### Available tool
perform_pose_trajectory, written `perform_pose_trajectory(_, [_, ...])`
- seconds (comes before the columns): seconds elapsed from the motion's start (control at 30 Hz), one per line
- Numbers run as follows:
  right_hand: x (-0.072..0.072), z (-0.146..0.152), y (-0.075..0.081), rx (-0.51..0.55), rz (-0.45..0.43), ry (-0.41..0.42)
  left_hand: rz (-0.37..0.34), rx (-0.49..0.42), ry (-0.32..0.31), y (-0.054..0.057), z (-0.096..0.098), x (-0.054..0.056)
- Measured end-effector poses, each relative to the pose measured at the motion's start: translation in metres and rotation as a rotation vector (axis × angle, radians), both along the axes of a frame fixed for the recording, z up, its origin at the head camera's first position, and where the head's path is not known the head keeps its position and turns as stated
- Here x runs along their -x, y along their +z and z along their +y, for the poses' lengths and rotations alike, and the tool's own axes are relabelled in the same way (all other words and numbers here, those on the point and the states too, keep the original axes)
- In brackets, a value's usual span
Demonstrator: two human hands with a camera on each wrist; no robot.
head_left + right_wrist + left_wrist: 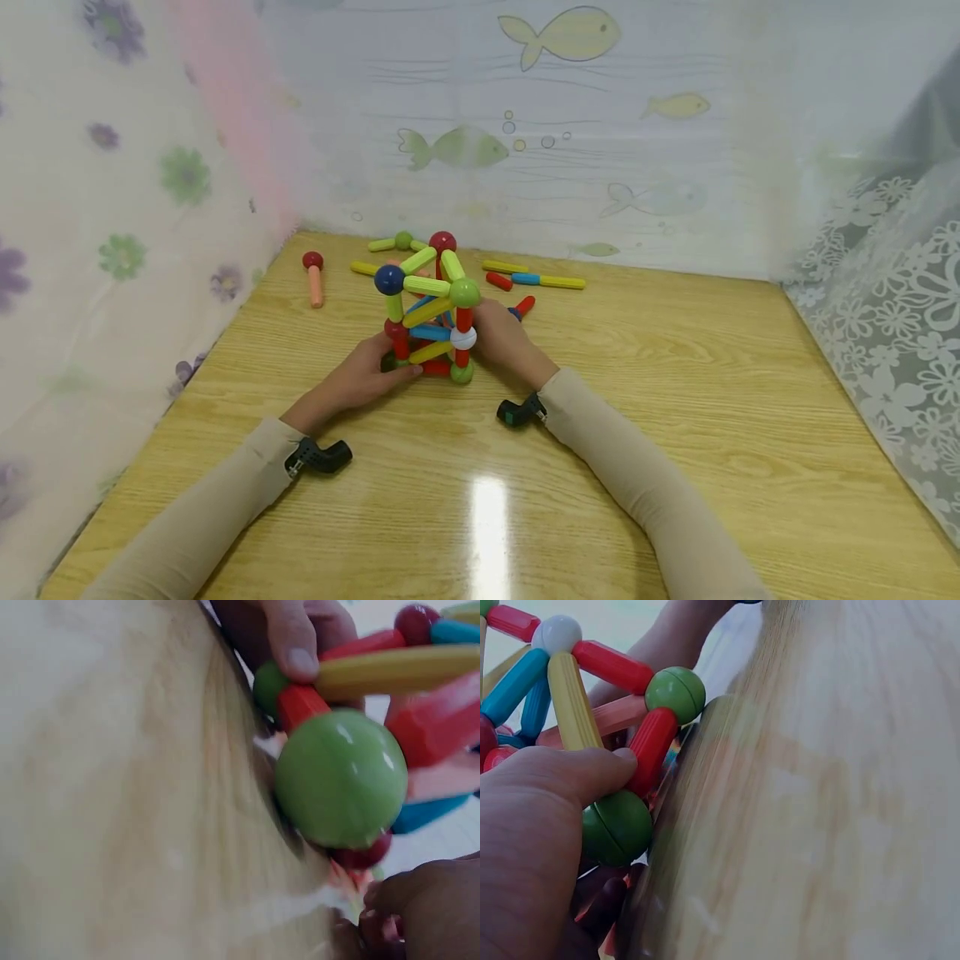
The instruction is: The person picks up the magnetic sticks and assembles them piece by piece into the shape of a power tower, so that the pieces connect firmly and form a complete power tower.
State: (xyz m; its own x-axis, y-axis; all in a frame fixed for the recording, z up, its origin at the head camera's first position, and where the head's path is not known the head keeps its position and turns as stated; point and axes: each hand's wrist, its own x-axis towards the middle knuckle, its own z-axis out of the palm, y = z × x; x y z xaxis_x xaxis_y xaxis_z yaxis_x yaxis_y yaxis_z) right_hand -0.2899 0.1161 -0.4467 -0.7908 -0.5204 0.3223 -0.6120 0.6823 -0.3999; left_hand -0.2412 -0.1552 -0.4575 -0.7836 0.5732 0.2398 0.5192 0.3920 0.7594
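A tower of magnetic sticks and balls (427, 332) stands on the table in the head view, with a navy ball and green ball among its top corners. My left hand (365, 372) grips its lower left corner. In the left wrist view the thumb (604, 769) lies over a yellow stick (571, 697) and a red stick (651, 750), beside a dark green ball (617, 827). Behind the tower's right side is my right hand (501, 337), its fingers hidden there. The right wrist view shows that hand (431, 907) with fingers bent near a red ball (363, 852); I cannot tell what they hold.
A salmon stick with a red ball (312, 279) lies at the back left. Behind the tower lie green sticks joined by a green ball (403, 241). Red, blue and yellow sticks (561, 282) lie back right. A fish-print curtain (465, 148) hangs behind the table (712, 400).
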Motion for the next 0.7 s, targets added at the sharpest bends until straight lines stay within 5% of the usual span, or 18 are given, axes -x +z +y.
perform_pose_trajectory(0.2, [0.004, 0.014, 0.011, 0.059, -0.061, -0.043, -0.001, -0.003, 0.002, -0.001, 0.000, -0.001])
perform_pose_trajectory(0.33, [0.007, 0.038, 0.029, -0.077, -0.002, -0.171, 0.012, -0.007, 0.000, 0.000, 0.001, -0.002])
perform_pose_trajectory(0.47, [0.008, 0.065, 0.038, -0.260, -0.103, -0.293, 0.027, -0.003, -0.002, 0.001, 0.001, -0.002])
perform_pose_trajectory(0.6, [0.010, 0.083, 0.036, -0.297, -0.195, -0.249, 0.034, 0.005, -0.001, 0.002, 0.001, -0.002])
perform_pose_trajectory(0.7, [0.010, 0.088, 0.033, -0.281, -0.175, -0.211, 0.029, 0.004, 0.003, 0.004, 0.001, -0.003])
